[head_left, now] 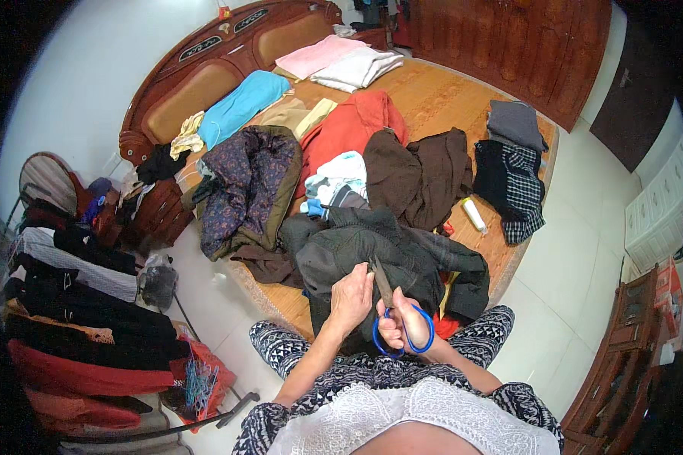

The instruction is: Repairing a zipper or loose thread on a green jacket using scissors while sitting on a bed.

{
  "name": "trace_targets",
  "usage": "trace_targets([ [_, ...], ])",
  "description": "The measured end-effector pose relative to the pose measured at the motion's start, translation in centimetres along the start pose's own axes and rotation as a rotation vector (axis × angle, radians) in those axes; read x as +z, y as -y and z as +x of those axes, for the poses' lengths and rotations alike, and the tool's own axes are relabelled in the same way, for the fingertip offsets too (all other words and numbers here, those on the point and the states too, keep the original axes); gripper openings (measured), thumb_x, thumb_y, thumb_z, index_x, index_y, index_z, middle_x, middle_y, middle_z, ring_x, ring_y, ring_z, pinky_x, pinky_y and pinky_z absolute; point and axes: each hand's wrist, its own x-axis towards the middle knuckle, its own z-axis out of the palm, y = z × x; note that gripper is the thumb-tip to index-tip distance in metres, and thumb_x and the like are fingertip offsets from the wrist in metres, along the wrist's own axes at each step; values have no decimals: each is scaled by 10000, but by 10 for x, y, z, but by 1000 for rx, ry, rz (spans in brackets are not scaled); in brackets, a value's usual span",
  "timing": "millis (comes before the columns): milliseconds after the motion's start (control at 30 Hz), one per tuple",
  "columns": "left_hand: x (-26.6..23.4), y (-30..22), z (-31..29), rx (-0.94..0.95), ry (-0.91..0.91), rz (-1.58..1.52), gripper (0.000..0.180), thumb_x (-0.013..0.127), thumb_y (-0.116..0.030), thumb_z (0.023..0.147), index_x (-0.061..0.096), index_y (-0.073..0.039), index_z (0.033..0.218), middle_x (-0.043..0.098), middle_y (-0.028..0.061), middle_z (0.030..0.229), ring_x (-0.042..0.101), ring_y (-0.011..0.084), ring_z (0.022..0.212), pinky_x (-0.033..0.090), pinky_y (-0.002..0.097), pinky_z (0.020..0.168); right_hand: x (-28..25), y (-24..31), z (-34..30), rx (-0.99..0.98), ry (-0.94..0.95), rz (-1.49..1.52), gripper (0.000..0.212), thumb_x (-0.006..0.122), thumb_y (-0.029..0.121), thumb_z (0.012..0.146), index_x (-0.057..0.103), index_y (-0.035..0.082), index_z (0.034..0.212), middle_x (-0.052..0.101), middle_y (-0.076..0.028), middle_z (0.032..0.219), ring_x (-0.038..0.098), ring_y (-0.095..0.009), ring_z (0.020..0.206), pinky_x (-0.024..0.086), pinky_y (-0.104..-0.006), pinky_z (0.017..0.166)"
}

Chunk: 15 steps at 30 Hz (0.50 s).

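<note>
My right hand (408,327) grips a pair of scissors (384,284) by its blue loop handles, with the dark blades pointing up and away from me. Just left of the blades, my left hand (350,302) is closed in a pinch on a dark grey-green garment (341,246). Any thread or small piece between those fingertips is too small to make out. The garment lies bunched over my lap and the near edge of the bed, and the scissor tips are close to my left fingertips.
Clothes cover the bed (440,87): a patterned padded jacket (250,178), brown garment (417,174), red garment (357,125) and checked garment (522,178). A white tube (474,215) lies at right. A clothes-laden rack (99,303) stands left, a wooden cabinet (611,364) right.
</note>
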Motion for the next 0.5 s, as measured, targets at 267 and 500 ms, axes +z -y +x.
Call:
trace_targets([
  [267,-1,-3,3,-50,53,59,212,491,-157,914,522,17,1031,600,220,763,604,400,682,472,464,582,-6,-23,16,-278,-142,-390,364,413,407,972,479,80,829,373,45,543,330,-40,408,262,-211,357],
  [500,-3,-1,5,42,-7,-10,197,517,-143,898,502,19,1010,603,225,740,612,387,680,475,468,583,-3,-9,7,-201,-38,-230,422,405,483,958,461,81,844,343,54,536,314,-38,401,243,-210,342],
])
